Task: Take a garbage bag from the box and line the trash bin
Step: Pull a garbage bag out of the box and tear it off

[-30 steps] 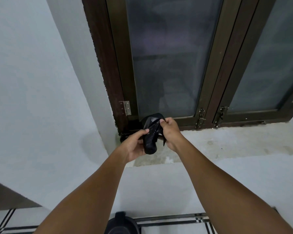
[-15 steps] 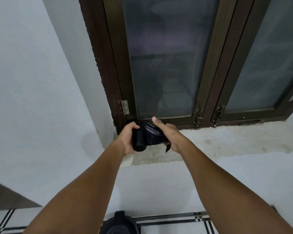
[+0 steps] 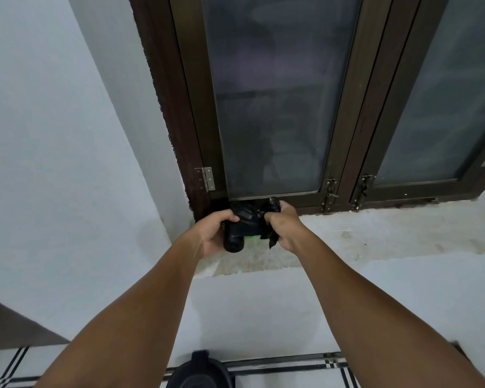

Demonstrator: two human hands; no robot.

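A black roll of garbage bags (image 3: pixel 237 233) is held over the left end of the window sill (image 3: pixel 361 236), with a small green mark on its underside. My left hand (image 3: pixel 212 233) is wrapped around the roll's left end. My right hand (image 3: pixel 282 224) grips the loose black bag end (image 3: pixel 272 207) that sticks up and hangs down beside the roll. A black trash bin (image 3: pixel 200 372) shows only its top at the bottom edge, on the floor between my forearms. No box is in view.
A dark-framed window (image 3: pixel 277 107) with frosted panes stands right behind my hands, with a hinge (image 3: pixel 207 179) and latches (image 3: pixel 331 194) on its frame. White walls close in at the left and below the sill. Striped floor tiles (image 3: pixel 291 368) run along the bottom.
The roll has turned from upright to lying sideways and dropped slightly toward the sill. My right hand has shifted right and closed on the loose bag end, drawing it away from the roll.
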